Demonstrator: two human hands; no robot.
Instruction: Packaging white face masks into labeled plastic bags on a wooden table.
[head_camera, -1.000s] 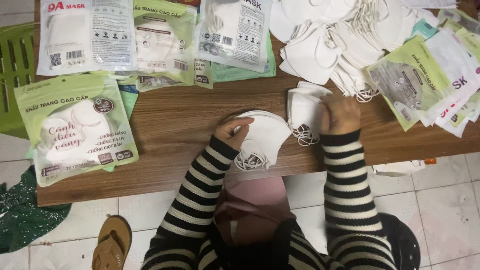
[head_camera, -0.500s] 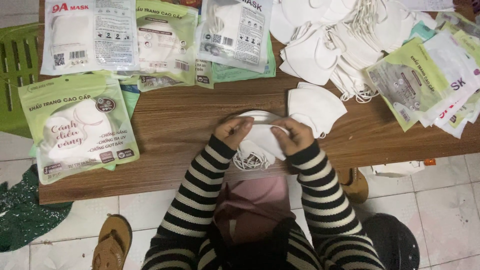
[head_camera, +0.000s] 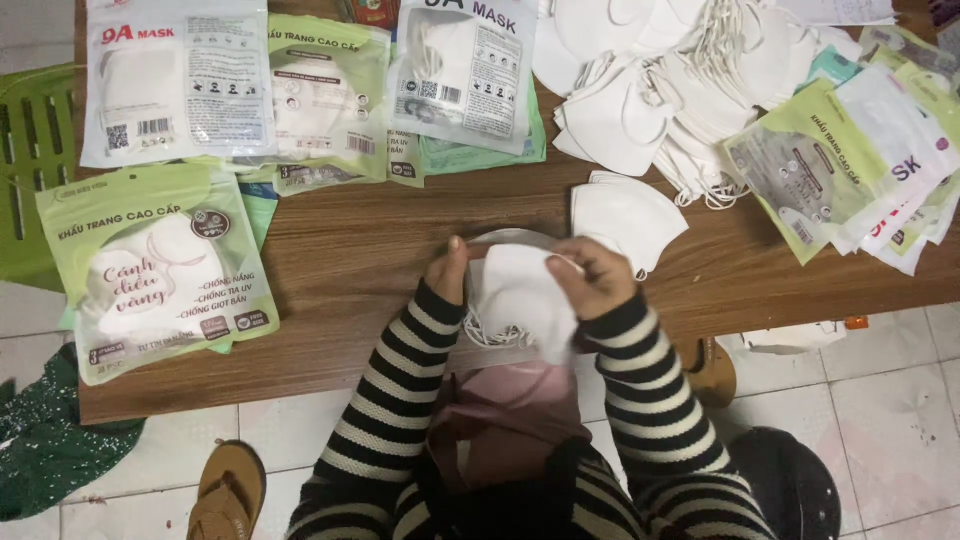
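You are pinching a white folded mask (head_camera: 520, 295) by its side edges with both your left hand (head_camera: 447, 272) and right hand (head_camera: 597, 278) just over the tabletop (head_camera: 360, 250), and it is likely handling light, soft and floppy.

Bare wooden table (head_camera: 360, 260) lies open left of the hands; green packet (head_camera: 155, 270) bounds it leftward, folded white masks (head_camera: 625, 215) crowd the right, packets (head_camera: 320, 95) behind

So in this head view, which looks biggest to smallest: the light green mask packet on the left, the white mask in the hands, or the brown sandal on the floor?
1. Light green mask packet, clearly largest.
2. White mask, partly covered by both hands.
3. Brown sandal, smallest, though cut off by the frame edge and lying farther from the camera.
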